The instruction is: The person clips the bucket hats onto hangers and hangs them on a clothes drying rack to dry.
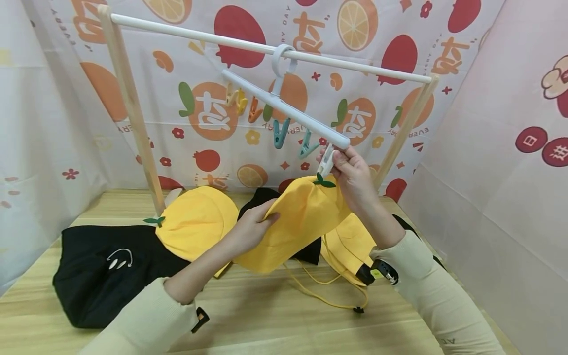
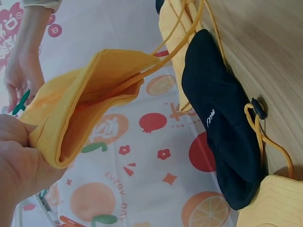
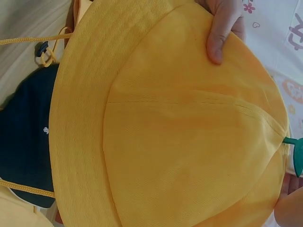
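A yellow bucket hat (image 1: 299,217) with a green leaf tip (image 1: 324,182) is held up beneath the right end of a pale clip hanger (image 1: 288,107). My left hand (image 1: 250,227) pinches the hat at its left side, thumb on the outer cloth in the right wrist view. The right hand (image 1: 356,177) pinches a white clip (image 1: 326,160) at the hanger's end, just over the leaf tip. The hat's folded opening and yellow cord (image 2: 163,61) show in the left wrist view. Whether the clip's jaws grip the cloth I cannot tell.
The hanger hooks over a white rail (image 1: 191,33) on a wooden stand, tilted down to the right. Several colored clips, including a blue one (image 1: 280,133), hang along it. More yellow hats (image 1: 199,222) and a black hat (image 1: 111,276) with a smile lie on the table (image 1: 266,320).
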Motion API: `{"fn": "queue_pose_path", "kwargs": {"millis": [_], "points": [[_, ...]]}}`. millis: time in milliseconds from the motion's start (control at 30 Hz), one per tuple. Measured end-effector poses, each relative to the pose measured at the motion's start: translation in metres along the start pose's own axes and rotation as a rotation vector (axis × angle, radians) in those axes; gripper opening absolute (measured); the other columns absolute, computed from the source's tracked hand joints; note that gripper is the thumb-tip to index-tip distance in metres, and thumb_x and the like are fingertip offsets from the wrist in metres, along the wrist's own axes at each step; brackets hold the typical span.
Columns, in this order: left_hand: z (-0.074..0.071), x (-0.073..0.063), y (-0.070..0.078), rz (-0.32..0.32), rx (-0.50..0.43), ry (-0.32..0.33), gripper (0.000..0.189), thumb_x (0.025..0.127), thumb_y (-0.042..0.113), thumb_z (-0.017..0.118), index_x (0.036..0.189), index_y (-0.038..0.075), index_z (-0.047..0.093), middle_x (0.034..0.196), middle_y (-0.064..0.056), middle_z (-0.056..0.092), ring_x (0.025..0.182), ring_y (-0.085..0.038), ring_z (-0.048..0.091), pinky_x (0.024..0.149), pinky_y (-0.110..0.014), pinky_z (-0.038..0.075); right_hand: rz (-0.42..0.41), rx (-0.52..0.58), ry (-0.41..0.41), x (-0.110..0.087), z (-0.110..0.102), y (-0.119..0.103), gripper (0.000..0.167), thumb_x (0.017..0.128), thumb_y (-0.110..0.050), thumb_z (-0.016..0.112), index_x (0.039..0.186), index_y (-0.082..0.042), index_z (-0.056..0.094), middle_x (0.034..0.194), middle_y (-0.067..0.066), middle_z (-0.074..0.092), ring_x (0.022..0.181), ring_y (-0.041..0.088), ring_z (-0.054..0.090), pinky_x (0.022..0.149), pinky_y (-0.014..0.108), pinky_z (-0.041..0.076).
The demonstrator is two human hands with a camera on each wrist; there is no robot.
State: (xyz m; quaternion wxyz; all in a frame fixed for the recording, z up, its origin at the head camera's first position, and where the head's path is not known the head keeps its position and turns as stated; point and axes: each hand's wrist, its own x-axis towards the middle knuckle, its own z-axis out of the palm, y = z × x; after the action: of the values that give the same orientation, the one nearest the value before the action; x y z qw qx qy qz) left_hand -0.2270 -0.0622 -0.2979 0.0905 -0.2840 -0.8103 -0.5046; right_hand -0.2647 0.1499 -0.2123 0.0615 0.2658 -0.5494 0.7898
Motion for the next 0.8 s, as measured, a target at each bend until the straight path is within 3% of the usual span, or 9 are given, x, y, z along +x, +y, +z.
{"fn": "queue_pose_path", "kwargs": {"millis": [533,800], "points": [[-0.005,0.008,0.022,-0.034,0.041,0.031,0.031,0.095,0.004,0.047,0.125,0.004,0.053,0.111,-0.014,0.059,0.091,-0.023,0.059,0.077,-0.038,0.047,0.000,-0.032,0.034,0.000,0.005,-0.004,0.032,0.096,-0.004,0.040,0.128,0.002,0.041,0.096,0.003,0.064,0.090,0.016,0.060,0.089,0.029,0.043],[-0.003,0.007,0.025,-0.049,0.056,0.025,0.031,0.095,0.004,0.048,0.126,0.005,0.053,0.114,-0.013,0.058,0.093,-0.023,0.058,0.078,-0.038,0.046,0.033,-0.138,-0.084,-0.010,-0.005,-0.009,0.037,0.099,-0.002,0.033,0.134,0.009,0.030,0.107,0.006,0.056,0.097,0.015,0.055,0.086,0.025,0.040]]}}
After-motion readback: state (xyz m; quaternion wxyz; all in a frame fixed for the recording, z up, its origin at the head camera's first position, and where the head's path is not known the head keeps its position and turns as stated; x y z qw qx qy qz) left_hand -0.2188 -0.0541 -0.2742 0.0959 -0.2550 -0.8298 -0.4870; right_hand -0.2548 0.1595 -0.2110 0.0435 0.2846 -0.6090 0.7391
